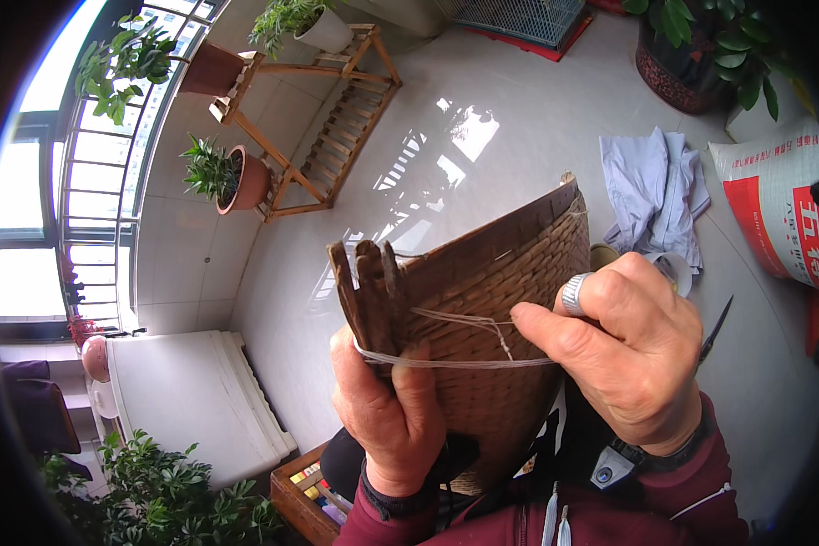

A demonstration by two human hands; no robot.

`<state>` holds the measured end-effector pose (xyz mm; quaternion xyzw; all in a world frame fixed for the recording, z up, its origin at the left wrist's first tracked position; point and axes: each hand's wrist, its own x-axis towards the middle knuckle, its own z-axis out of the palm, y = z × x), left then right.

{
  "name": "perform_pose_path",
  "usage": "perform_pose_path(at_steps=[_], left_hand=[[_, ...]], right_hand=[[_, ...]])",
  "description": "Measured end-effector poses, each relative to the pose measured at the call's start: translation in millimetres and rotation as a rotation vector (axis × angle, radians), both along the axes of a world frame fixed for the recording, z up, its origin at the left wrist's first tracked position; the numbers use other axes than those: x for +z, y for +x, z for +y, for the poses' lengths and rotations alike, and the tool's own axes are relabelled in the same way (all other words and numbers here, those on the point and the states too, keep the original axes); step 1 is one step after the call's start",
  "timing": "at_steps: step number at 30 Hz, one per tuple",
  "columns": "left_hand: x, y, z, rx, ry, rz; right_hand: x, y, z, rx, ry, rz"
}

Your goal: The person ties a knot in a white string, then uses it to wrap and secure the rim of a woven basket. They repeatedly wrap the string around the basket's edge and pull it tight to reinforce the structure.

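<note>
A brown woven basket stands tilted in front of me, its thick rim running up toward the far right. At the rim's left end, several dark wooden strips stick up. My left hand grips that end from below, with the thumb on the near side. White cord is looped round the strips and stretches rightward across the basket to my right hand. The right fingers are closed on the cord, pulled out beside the rim. A short twisted piece of cord hangs from a second strand between the hands.
A wooden plant stand with potted plants stands far left by the window. A crumpled pale cloth and a red-and-white sack lie right. A dark pointed blade shows beside my right hand. A white box and leafy plant are at left.
</note>
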<state>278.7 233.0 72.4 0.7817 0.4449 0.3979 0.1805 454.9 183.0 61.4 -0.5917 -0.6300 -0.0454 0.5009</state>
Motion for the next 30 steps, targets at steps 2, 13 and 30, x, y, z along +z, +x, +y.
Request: perform_pose_path(at_steps=[2, 13, 30], left_hand=[[0.0, 0.1, -0.1, 0.001, 0.001, -0.001], [1.1, -3.5, 1.1, -0.019, -0.030, -0.021], [4.9, -3.7, 4.7, -0.050, -0.040, 0.035]], right_hand=[[-0.3, -0.7, 0.4, 0.009, 0.003, 0.003], [-11.9, 18.9, 11.4, 0.604, -0.218, 0.757], [-2.0, 13.5, 11.6, 0.954, -0.260, 1.345]])
